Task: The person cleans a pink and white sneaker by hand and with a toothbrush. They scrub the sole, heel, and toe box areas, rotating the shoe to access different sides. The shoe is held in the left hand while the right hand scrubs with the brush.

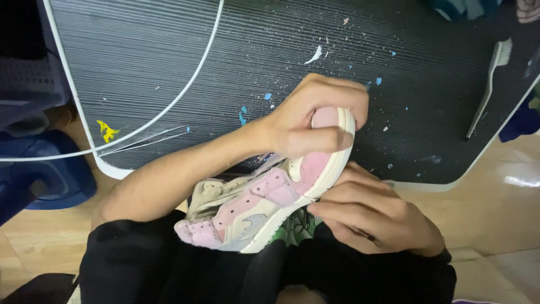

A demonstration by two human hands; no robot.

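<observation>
pink and cream child's sneaker (264, 205), probably light, with a stiff rubber sole and soft suede-like upper, is held over the lap just off the near edge of the dark ribbed mat (169, 67). left hand (315, 115) wraps closed around the toe; right hand (374, 217) pinches the sole rim. paint flecks dot the mat; white brush (488, 84) lies near its right edge. no labels visible.

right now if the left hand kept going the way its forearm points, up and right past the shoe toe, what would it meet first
The left hand grips the toe of the pink and cream shoe. Beyond it lies the dark ribbed mat with paint flecks; the white brush sits off to the right, probably outside that line, though depth is unclear.
</observation>
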